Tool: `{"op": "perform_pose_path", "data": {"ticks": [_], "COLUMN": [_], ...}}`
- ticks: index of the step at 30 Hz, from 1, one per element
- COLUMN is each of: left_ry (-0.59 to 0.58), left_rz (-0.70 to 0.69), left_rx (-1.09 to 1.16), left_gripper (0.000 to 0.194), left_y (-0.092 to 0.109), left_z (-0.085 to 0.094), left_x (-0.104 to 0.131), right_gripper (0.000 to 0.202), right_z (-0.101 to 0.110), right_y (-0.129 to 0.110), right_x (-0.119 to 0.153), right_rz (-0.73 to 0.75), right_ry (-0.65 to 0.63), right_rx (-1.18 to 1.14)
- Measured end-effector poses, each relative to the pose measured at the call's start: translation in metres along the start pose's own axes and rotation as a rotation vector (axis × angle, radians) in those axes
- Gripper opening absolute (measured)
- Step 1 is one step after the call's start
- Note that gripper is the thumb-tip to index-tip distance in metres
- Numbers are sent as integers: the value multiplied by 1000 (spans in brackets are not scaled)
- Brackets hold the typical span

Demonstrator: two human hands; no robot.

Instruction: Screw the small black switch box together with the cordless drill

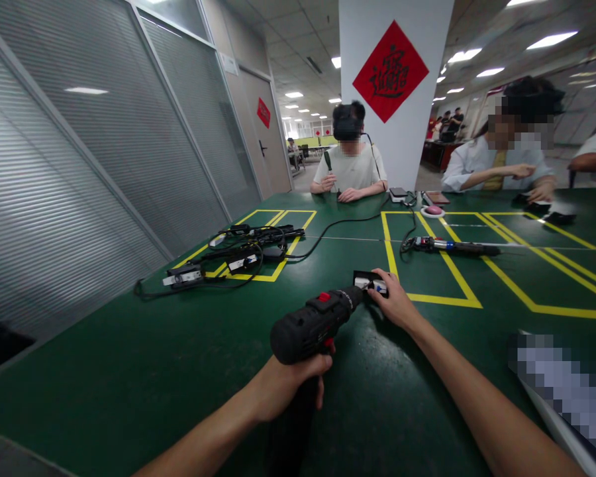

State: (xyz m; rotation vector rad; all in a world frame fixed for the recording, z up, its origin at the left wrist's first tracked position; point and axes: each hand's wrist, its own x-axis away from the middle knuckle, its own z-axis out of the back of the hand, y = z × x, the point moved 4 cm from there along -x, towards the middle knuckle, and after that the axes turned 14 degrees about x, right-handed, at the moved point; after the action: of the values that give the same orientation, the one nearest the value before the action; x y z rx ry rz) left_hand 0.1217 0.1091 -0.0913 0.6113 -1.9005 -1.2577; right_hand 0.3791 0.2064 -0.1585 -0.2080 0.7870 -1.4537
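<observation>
In my left hand [300,377] is a black cordless drill [308,324] with red switches, held by its grip and pointing forward and right. The drill's front end meets a small black-and-white device [362,278] on the green table. My right hand [390,301] grips that device from its right side, thumb in front and fingers over the top. The bit's tip and its exact contact with the device are too small to make out.
Black devices with tangled cables [258,248] lie at the left on the green table [179,358]. A screwdriver-like tool [451,246] rests at the right beyond my hand. Two people sit across the table, one holding a screwdriver [329,165]. A blurred object [566,391] lies near right.
</observation>
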Motion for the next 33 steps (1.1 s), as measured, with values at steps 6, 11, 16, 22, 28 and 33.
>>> {"op": "perform_pose_path", "data": {"ticks": [6,11,16,22,28,33], "left_ry": [2,-3,6,-1,-2,1], "left_rz": [6,16,-12,0,6,-6], "left_rx": [-12,-12,-20,13,-5,16], "left_gripper": [27,24,23,24,22,25], "left_y": [1,-1,0,-2,-3,-1], "left_z": [0,1,0,1,2,1], "left_x": [-1,-3,-2,-4,-2,-1], "right_gripper": [47,47,47,47,48,47], "right_z": [0,0,-1,-2,-2,-2], "right_y": [1,0,1,2,2,2], "right_x": [0,0,0,-1,0,0], "right_rz": [-9,-1,9,14,15,14], "right_ry": [-12,-4,-1,0,3,3], "right_rx": [-6,-1,2,0,-4,2]}}
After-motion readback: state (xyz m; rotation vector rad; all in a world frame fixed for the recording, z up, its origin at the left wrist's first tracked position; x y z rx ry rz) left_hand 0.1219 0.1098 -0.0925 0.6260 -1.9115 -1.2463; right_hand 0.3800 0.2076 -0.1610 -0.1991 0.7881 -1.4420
